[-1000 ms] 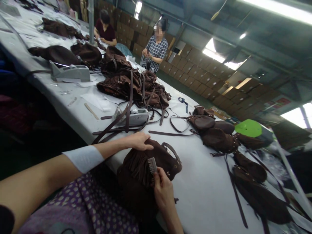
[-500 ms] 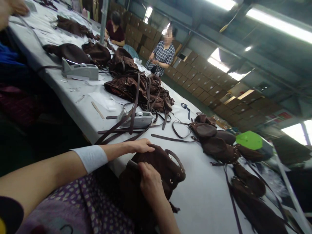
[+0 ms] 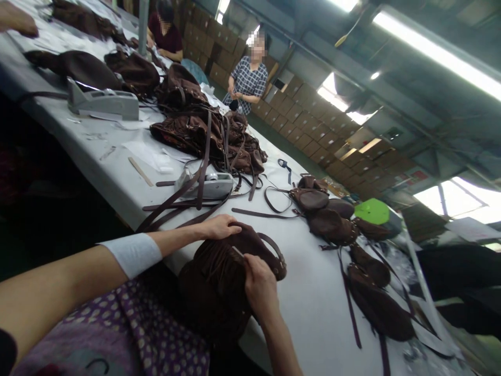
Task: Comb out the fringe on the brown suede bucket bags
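A dark brown bag with a short top handle and metal fittings rests over the near table edge, partly against my lap. My left hand is closed on its upper far edge, thumb across the top. Lower and to the right, my right hand has its fingers pinched at the gathered front of the bag. A thin pale edge shows at those fingertips; I cannot tell what it is. The bag's underside is lost in shadow. A white sleeve band wraps my left forearm.
Tape dispensers stand to the left among loose straps. Brown bags are heaped beyond, with more bags and a green piece to the right. A person in a checked shirt stands across the table; another person sits farther off.
The view has turned a little, shifting everything left. My right hand has moved right relative to the left, spreading the bag's gathered front into view. My left hand keeps its hold.
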Action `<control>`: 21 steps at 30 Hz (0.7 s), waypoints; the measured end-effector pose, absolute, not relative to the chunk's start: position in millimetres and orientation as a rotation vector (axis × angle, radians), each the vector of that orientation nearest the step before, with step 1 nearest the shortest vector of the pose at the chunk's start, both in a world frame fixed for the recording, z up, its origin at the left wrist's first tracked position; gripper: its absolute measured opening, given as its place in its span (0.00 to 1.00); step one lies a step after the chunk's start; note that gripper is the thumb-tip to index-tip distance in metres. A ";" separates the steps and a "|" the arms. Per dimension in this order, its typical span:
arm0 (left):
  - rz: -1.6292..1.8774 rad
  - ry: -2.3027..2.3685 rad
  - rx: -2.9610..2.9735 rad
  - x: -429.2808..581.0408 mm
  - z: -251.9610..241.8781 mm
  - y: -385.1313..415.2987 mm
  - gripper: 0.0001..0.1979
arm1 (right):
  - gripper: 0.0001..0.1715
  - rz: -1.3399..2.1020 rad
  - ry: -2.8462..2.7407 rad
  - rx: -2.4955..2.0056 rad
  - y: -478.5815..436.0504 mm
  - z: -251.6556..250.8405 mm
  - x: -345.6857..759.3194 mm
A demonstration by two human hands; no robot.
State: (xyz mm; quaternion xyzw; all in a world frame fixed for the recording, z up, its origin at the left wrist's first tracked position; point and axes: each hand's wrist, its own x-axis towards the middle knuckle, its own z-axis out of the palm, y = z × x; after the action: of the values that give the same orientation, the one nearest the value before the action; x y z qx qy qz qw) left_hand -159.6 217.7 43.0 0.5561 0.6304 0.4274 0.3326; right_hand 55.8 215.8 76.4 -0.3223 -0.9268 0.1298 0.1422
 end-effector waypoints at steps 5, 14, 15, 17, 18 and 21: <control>1.187 1.782 1.363 -156.1 31.8 218.2 0.14 | 0.11 0.651 -2.990 -0.693 178.4 49.0 51.8; 1.204 2.005 1.267 -177.0 26.9 233.3 0.15 | 0.09 0.943 -2.950 -0.478 103.5 33.9 70.1; 1.210 2.003 1.293 -180.4 28.6 235.6 0.14 | 0.10 0.938 -2.924 -0.517 106.9 36.6 73.6; 1.214 1.960 1.372 -185.6 31.4 237.9 0.13 | 0.14 0.906 -2.798 -0.665 128.3 49.8 83.4; 1.209 1.934 1.408 -186.9 32.3 237.8 0.12 | 0.16 0.873 -2.697 -0.768 145.0 59.6 88.8; 1.191 1.894 1.458 -186.7 31.8 234.8 0.13 | 0.16 0.627 -2.424 -0.938 201.1 87.9 98.1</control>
State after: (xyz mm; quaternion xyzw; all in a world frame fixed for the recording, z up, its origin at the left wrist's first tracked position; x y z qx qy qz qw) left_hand -186.7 234.8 31.8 0.5308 0.6897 0.4337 0.2333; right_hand 98.1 201.1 87.9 -0.3413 -0.8819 0.2283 0.2318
